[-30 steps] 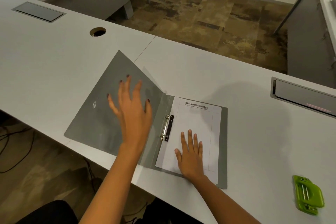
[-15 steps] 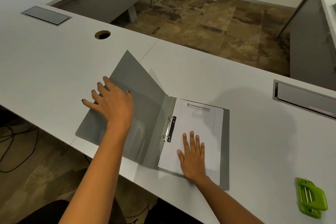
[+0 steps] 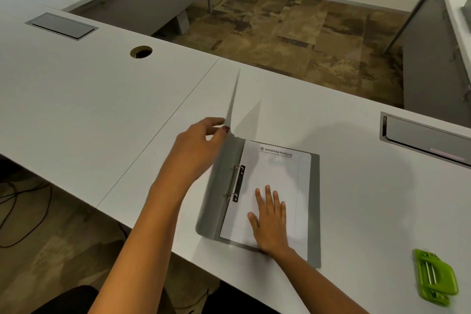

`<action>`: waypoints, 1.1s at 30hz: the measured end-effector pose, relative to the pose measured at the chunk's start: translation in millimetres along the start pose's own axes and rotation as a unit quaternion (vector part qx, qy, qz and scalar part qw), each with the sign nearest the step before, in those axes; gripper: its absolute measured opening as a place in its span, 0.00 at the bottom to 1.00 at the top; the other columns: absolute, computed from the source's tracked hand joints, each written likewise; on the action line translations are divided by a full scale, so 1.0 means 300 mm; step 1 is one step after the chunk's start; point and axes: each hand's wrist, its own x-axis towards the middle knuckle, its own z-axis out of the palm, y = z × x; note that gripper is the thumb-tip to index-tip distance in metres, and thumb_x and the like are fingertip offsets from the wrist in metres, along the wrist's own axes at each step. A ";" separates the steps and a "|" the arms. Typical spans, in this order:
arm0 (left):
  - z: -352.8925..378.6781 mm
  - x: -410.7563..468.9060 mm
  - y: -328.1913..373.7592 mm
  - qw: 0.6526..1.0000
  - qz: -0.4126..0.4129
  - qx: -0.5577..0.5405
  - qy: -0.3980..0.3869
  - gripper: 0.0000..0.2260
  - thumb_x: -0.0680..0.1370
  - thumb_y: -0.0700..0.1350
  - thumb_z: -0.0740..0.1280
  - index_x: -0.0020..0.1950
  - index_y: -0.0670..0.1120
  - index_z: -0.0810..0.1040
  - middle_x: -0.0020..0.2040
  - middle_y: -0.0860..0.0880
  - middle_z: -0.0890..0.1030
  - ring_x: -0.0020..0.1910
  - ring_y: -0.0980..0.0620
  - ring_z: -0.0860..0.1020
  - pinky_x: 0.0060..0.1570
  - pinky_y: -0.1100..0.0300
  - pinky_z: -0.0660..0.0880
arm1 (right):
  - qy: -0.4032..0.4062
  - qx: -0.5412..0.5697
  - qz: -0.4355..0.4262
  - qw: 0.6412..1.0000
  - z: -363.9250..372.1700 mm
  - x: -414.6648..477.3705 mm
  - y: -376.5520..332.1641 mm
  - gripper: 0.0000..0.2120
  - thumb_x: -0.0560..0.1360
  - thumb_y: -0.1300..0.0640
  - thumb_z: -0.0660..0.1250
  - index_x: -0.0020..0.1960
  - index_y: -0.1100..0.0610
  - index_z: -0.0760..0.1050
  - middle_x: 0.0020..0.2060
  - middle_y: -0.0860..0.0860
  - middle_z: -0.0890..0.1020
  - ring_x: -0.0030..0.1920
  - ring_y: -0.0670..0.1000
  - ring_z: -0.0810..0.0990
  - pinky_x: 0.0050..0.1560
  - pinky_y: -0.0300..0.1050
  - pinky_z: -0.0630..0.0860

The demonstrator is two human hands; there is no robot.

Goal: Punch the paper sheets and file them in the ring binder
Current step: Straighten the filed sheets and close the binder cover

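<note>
Filing looks nearly done; the step in hand appears to be closing the folder. One grey ring binder [image 3: 316, 211] lies open on the white table [image 3: 102, 109], at the centre of the frame. The left hand [image 3: 198, 143] pinches the edge of the cover [image 3: 232, 104], which stands upright, seen edge-on. The right hand [image 3: 270, 222] lies flat with straight fingers on the paper [image 3: 275, 168], beside the two metal rings [image 3: 236, 183]. Only the top letterhead sheet shows, so the sheet count cannot be told. One green hole punch [image 3: 433, 278] sits well apart at lower right. Next, the cover must swing down, and the right hand must slide clear.
</note>
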 end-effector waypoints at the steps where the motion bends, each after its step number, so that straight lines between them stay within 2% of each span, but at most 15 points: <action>1: 0.016 0.002 -0.003 0.999 0.009 -0.023 -0.028 0.14 0.80 0.52 0.59 0.65 0.56 0.74 0.60 0.55 0.78 0.57 0.52 0.77 0.58 0.54 0.75 | 0.005 0.031 -0.007 0.999 -0.009 0.001 0.004 0.30 0.80 0.42 0.49 0.76 0.47 0.40 0.76 0.48 0.36 0.76 0.52 0.35 0.75 0.51 0.34; 2: 0.037 0.006 -0.011 0.998 0.019 -0.032 -0.051 0.14 0.80 0.51 0.58 0.64 0.56 0.75 0.61 0.55 0.78 0.58 0.52 0.77 0.60 0.54 0.74 | 0.013 0.075 -0.011 0.997 -0.022 0.003 0.007 0.28 0.81 0.45 0.52 0.77 0.48 0.47 0.77 0.48 0.42 0.77 0.51 0.40 0.76 0.50 0.38; 4: 0.094 0.013 -0.044 0.995 0.042 -0.033 -0.081 0.12 0.81 0.50 0.58 0.62 0.58 0.76 0.61 0.57 0.79 0.59 0.55 0.77 0.55 0.68 0.72 | 0.030 0.195 0.015 0.980 -0.074 0.012 0.015 0.23 0.81 0.49 0.56 0.74 0.52 0.62 0.76 0.50 0.60 0.77 0.52 0.56 0.76 0.49 0.52; 6: 0.161 0.011 -0.083 0.994 0.062 -0.035 -0.088 0.12 0.80 0.49 0.59 0.61 0.58 0.77 0.60 0.60 0.78 0.60 0.59 0.75 0.49 0.80 0.66 | 0.026 0.344 0.082 0.935 -0.148 0.020 0.032 0.16 0.81 0.50 0.57 0.65 0.53 0.73 0.66 0.53 0.76 0.68 0.55 0.72 0.68 0.46 0.67; 7: 0.196 0.008 -0.106 0.993 0.077 -0.033 -0.087 0.13 0.80 0.48 0.59 0.62 0.58 0.76 0.62 0.60 0.76 0.62 0.59 0.74 0.51 0.81 0.65 | 0.021 0.415 0.115 0.902 -0.185 0.019 0.043 0.14 0.81 0.51 0.57 0.60 0.53 0.77 0.60 0.53 0.80 0.63 0.55 0.76 0.64 0.46 0.71; 9: 0.273 0.006 -0.162 0.990 0.110 -0.005 -0.092 0.14 0.80 0.49 0.60 0.65 0.59 0.73 0.68 0.55 0.71 0.69 0.57 0.67 0.62 0.73 0.62 | 0.019 0.537 0.173 0.825 -0.244 0.019 0.082 0.15 0.80 0.49 0.57 0.57 0.54 0.79 0.54 0.53 0.83 0.57 0.56 0.80 0.61 0.50 0.75; 12: 0.379 -0.004 -0.253 0.987 0.101 0.082 -0.091 0.17 0.79 0.56 0.60 0.68 0.64 0.68 0.78 0.51 0.54 0.77 0.50 0.52 0.74 0.51 0.54 | 0.032 0.666 0.217 0.713 -0.332 0.014 0.154 0.19 0.80 0.46 0.57 0.59 0.57 0.78 0.53 0.55 0.83 0.54 0.56 0.81 0.58 0.54 0.76; 14: 0.433 -0.023 -0.308 0.981 0.108 0.149 -0.067 0.20 0.77 0.62 0.58 0.68 0.69 0.64 0.78 0.54 0.43 0.77 0.48 0.42 0.73 0.43 0.45 | 0.066 0.697 0.222 0.678 -0.401 -0.002 0.189 0.20 0.80 0.44 0.56 0.60 0.57 0.77 0.52 0.54 0.83 0.49 0.54 0.82 0.52 0.51 0.78; 15: 0.456 -0.032 -0.332 0.976 0.117 0.174 -0.056 0.21 0.76 0.65 0.57 0.69 0.70 0.62 0.78 0.55 0.39 0.77 0.48 0.38 0.72 0.42 0.41 | 0.084 0.697 0.221 0.678 -0.434 -0.011 0.202 0.20 0.80 0.44 0.56 0.61 0.56 0.76 0.52 0.52 0.82 0.48 0.51 0.81 0.48 0.48 0.77; 17: 0.491 -0.042 -0.375 0.967 0.126 0.216 -0.044 0.22 0.75 0.67 0.54 0.70 0.71 0.59 0.77 0.54 0.36 0.75 0.49 0.33 0.70 0.40 0.37 | 0.118 0.648 0.218 0.721 -0.476 -0.034 0.211 0.19 0.79 0.45 0.57 0.64 0.54 0.73 0.57 0.51 0.80 0.52 0.50 0.80 0.49 0.45 0.76; 20: 0.519 -0.036 -0.430 0.948 0.115 0.291 -0.051 0.25 0.75 0.68 0.51 0.71 0.72 0.51 0.77 0.52 0.34 0.73 0.48 0.29 0.70 0.36 0.37 | 0.203 0.473 0.206 0.832 -0.470 -0.058 0.200 0.18 0.79 0.46 0.60 0.67 0.50 0.68 0.66 0.50 0.74 0.62 0.51 0.75 0.60 0.46 0.72; 23: 0.544 -0.033 -0.469 0.932 0.107 0.342 -0.058 0.24 0.78 0.63 0.49 0.72 0.70 0.44 0.76 0.52 0.31 0.75 0.44 0.32 0.70 0.33 0.43 | 0.264 0.282 0.131 0.913 -0.419 -0.083 0.164 0.23 0.79 0.48 0.60 0.72 0.51 0.63 0.70 0.50 0.67 0.70 0.51 0.66 0.67 0.46 0.66; 25: 0.560 -0.035 -0.486 0.928 0.105 0.350 -0.066 0.24 0.80 0.60 0.48 0.72 0.69 0.39 0.74 0.53 0.29 0.76 0.42 0.36 0.71 0.34 0.48 | 0.261 0.195 0.071 0.943 -0.363 -0.089 0.134 0.25 0.79 0.52 0.61 0.74 0.54 0.61 0.73 0.52 0.65 0.72 0.53 0.63 0.72 0.48 0.62; 28: 0.593 -0.033 -0.503 0.922 0.102 0.365 -0.080 0.26 0.81 0.58 0.47 0.71 0.67 0.33 0.74 0.54 0.28 0.76 0.40 0.37 0.71 0.34 0.49 | 0.189 0.116 0.019 0.975 -0.254 -0.091 0.098 0.28 0.79 0.52 0.60 0.76 0.54 0.55 0.76 0.52 0.57 0.77 0.54 0.54 0.76 0.52 0.52; 33: 0.637 -0.021 -0.521 0.918 0.108 0.374 -0.079 0.26 0.80 0.58 0.49 0.72 0.65 0.35 0.75 0.53 0.31 0.76 0.41 0.39 0.69 0.33 0.44 | 0.097 0.064 0.076 0.990 -0.120 -0.072 0.131 0.31 0.80 0.42 0.52 0.76 0.47 0.40 0.77 0.49 0.40 0.77 0.54 0.38 0.75 0.56 0.37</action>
